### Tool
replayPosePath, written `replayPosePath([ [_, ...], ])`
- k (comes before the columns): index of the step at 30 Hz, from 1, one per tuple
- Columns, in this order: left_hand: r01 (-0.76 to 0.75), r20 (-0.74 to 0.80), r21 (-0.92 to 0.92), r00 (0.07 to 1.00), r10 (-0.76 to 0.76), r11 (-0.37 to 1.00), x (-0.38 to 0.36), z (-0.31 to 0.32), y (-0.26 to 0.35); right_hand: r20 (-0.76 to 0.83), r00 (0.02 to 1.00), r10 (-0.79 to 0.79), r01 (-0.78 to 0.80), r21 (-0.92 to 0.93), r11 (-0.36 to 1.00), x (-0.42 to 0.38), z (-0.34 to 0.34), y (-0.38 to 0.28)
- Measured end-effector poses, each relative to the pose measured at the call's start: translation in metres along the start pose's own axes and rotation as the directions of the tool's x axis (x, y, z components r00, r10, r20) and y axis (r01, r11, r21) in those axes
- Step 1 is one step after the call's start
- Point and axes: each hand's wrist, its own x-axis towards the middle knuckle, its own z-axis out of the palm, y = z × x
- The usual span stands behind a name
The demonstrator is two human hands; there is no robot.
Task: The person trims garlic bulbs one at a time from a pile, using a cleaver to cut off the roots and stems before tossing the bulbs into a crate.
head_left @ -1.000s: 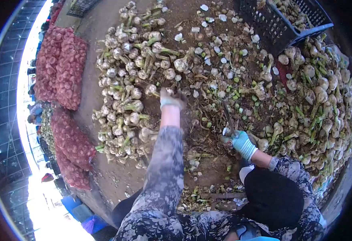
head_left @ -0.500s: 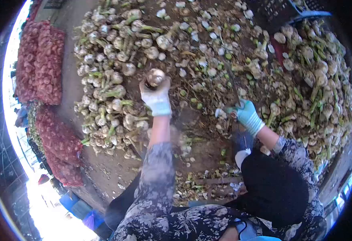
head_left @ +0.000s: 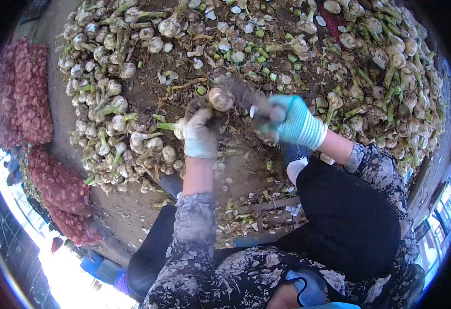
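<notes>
Garlic [head_left: 220, 98] sits up at the fingers of my left hand [head_left: 200, 135], which holds it above the messy floor [head_left: 127, 208]. My right hand [head_left: 297, 122] is closed around a dark, blurry tool [head_left: 245, 95], maybe a knife, very near the garlic. If the tool slides off that round side, it could cut my left fingers, because they are so close.

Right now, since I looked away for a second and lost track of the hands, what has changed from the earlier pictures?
The left hand, first reaching among the bulbs, has taken hold of a garlic bulb and drawn it back and rightward, near the right hand. The blurred tool in the right fingers has swung toward it. The red mesh sacks stayed put; only the view shifted.
</notes>
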Motion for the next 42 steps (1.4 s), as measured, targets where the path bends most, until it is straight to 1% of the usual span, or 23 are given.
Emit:
replayPosePath([
  [2, 0.109, -0.005, -0.049, 0.994, -0.110, 0.993, -0.002, 0.001, -0.007, -0.078, 0.954, 0.289, -0.223, 0.460, 0.859, 0.015, 0.000, -0.002],
  [5, 0.083, 0.030, 0.131, 0.996, -0.088, 0.988, -0.009, 0.014, -0.023, -0.021, 0.953, 0.301, -0.199, 0.707, 0.679, 0.026, -0.001, 0.018],
  [6, -0.106, 0.054, 0.472, 0.994, 0.091, 0.875, -0.012, 0.015, -0.025, -0.051, 0.953, 0.300, -0.215, 0.585, 0.782, 0.029, -0.001, 0.025],
  [8, -0.215, 0.106, 0.774, 0.971, 0.214, 0.595, -0.015, 0.024, -0.022, -0.101, 0.954, 0.281, -0.241, 0.298, 0.924, 0.032, 0.002, 0.025],
  [11, -0.179, 0.188, 0.982, 0.943, 0.274, -0.056, -0.027, 0.040, -0.014, -0.114, 0.962, 0.249, -0.188, 0.387, 0.903, 0.019, 0.008, 0.008],
  [14, -0.402, 0.290, 0.854, 0.895, 0.340, 0.330, -0.005, 0.010, -0.026, 0.035, 0.978, 0.207, -0.209, 0.273, 0.939, 0.012, -0.004, -0.006],
  [15, -0.325, 0.189, 0.784, 0.936, 0.296, 0.529, -0.011, 0.017, -0.022, 0.103, 0.977, 0.186, -0.207, 0.262, 0.943, 0.010, -0.011, -0.018],
  [16, -0.292, 0.195, 0.776, 0.954, 0.226, 0.559, -0.014, 0.024, -0.014, 0.169, 0.972, 0.164, -0.204, 0.250, 0.947, 0.008, -0.016, -0.023],
  [18, -0.231, 0.169, 0.677, 0.973, 0.158, 0.699, -0.023, 0.041, -0.003, 0.047, 0.990, 0.134, -0.140, 0.178, 0.974, 0.013, -0.025, -0.014],
  [20, -0.213, 0.193, 0.713, 0.976, 0.106, 0.668, -0.023, 0.042, 0.005, -0.035, 0.985, 0.171, -0.167, 0.093, 0.982, 0.014, -0.031, -0.016],
  [21, -0.208, 0.206, 0.730, 0.975, 0.081, 0.651, -0.021, 0.042, 0.008, 0.014, 0.996, 0.087, -0.086, -0.071, 0.994, 0.009, -0.032, -0.022],
  [23, -0.058, 0.135, 0.487, 0.991, -0.010, 0.872, -0.017, 0.032, 0.003, 0.086, 0.983, -0.160, 0.179, -0.328, 0.927, -0.001, -0.025, -0.028],
  [24, 0.024, 0.113, 0.342, 0.991, -0.067, 0.939, -0.016, 0.028, 0.001, 0.152, 0.973, -0.176, 0.228, -0.481, 0.846, -0.001, -0.023, -0.030],
  [25, 0.178, 0.140, -0.152, 0.978, -0.157, 0.972, -0.021, 0.024, 0.000, 0.184, 0.970, -0.160, 0.236, -0.541, 0.807, 0.001, -0.021, -0.031],
  [26, -0.073, 0.253, 0.312, 0.967, -0.009, 0.947, -0.025, 0.030, 0.001, 0.213, 0.967, -0.144, 0.245, -0.600, 0.762, 0.003, -0.020, -0.032],
  [28, -0.225, 0.322, 0.460, 0.944, 0.075, 0.859, -0.024, 0.017, -0.003, 0.253, 0.965, -0.074, 0.220, -0.617, 0.755, 0.004, -0.021, -0.037],
  [31, -0.367, 0.375, 0.772, 0.922, 0.095, 0.519, -0.021, 0.024, 0.011, 0.312, 0.950, 0.001, 0.212, -0.649, 0.730, 0.004, -0.021, -0.051],
  [34, -0.141, 0.202, 0.310, 0.976, 0.080, 0.940, -0.032, 0.024, 0.004, 0.293, 0.954, -0.056, 0.237, -0.631, 0.738, 0.002, -0.019, -0.052],
  [35, -0.348, 0.283, 0.382, 0.926, 0.250, 0.856, -0.043, 0.029, -0.004, 0.280, 0.956, -0.084, 0.248, -0.627, 0.739, 0.001, -0.019, -0.050],
  [38, -0.290, 0.267, 0.369, 0.943, 0.198, 0.883, -0.041, 0.029, -0.002, 0.307, 0.951, -0.030, 0.231, -0.644, 0.729, 0.001, -0.019, -0.051],
  [39, -0.172, 0.185, 0.340, 0.976, 0.114, 0.924, -0.042, 0.029, 0.002, 0.334, 0.942, -0.029, 0.251, -0.645, 0.722, 0.000, -0.020, -0.048],
  [41, -0.508, 0.426, 0.695, 0.861, 0.278, 0.508, -0.041, 0.032, 0.002, 0.259, 0.965, -0.038, 0.206, -0.659, 0.723, -0.002, -0.024, -0.040],
  [42, -0.597, 0.502, 0.693, 0.802, 0.323, 0.405, -0.043, 0.033, 0.004, 0.219, 0.974, -0.053, 0.190, -0.670, 0.717, 0.003, -0.031, -0.034],
])
